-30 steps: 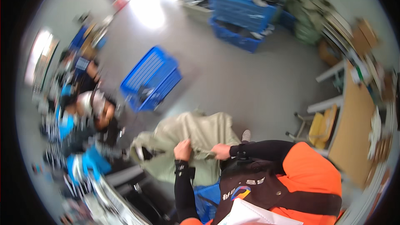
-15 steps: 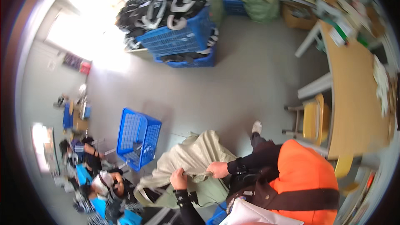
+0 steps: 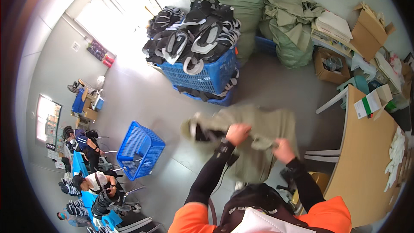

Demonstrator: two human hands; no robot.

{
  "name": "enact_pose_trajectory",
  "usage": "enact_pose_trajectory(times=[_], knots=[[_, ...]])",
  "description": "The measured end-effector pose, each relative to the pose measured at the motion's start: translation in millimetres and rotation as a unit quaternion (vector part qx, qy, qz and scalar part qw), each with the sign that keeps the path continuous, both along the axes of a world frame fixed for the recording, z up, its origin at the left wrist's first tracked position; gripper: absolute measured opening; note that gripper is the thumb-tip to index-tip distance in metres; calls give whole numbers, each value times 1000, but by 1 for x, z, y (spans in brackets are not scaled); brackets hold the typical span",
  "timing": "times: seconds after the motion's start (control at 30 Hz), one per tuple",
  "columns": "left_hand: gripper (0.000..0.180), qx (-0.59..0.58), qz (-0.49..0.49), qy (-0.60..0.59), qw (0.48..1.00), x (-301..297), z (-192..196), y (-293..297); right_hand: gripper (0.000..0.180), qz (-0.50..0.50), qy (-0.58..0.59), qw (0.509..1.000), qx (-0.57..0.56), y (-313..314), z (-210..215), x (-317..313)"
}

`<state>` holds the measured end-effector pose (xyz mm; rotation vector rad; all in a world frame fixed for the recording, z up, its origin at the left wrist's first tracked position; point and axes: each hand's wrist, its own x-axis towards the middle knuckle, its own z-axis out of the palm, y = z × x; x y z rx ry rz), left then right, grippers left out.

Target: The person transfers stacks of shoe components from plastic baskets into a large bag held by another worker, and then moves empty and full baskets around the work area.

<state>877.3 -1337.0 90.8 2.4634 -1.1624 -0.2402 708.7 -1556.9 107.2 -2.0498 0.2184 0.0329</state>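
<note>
A large olive-green cloth sack (image 3: 250,164) hangs in front of me, partly smeared by motion. My left hand (image 3: 238,133) is closed on a gathered part of its edge. A little to the right, my right hand (image 3: 284,150) grips the same sack, its fingers wrapped round the cloth. Toward its left end the sack gapes, and something dark shows there; I cannot make out what it is. Both arms reach forward, apart from each other.
Left of the sack, a blue plastic basket (image 3: 140,151) stands tilted-looking on the floor. Ahead, stacked blue crates (image 3: 198,75) overflow with black-and-white shoe uppers (image 3: 202,34). Full green sacks (image 3: 241,8) lean behind. A wooden table (image 3: 366,146) runs along the right. People (image 3: 92,181) work at far left.
My body has turned and both hands have swung up and to the right with the sack. It now hangs farther ahead of me. Both hands keep hold of it.
</note>
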Motion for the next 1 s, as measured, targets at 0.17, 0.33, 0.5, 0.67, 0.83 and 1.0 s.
enact_pose_trajectory(times=[0.17, 0.33, 0.5, 0.67, 0.83, 1.0], knots=[[16, -123, -27, -23, 992, 149, -21, -157, 27, -42, -112, 985, -126, -123, 12, 130], [18, -231, -76, -40, 969, 294, -43, -301, 29, -127, -47, 980, -148, -223, 2, 247], [21, -225, -105, -16, 968, 418, -41, -459, 29, -264, -32, 962, -64, -332, -20, 365], [18, -160, -67, 11, 985, 465, -71, -577, 30, -289, -52, 956, 3, -446, -50, 414], [13, -199, -15, -4, 980, 501, -86, -635, 36, -279, -89, 956, -21, -524, -69, 458], [16, -275, 13, 54, 960, 531, -74, -641, 33, -275, -52, 959, 33, -535, -51, 501]])
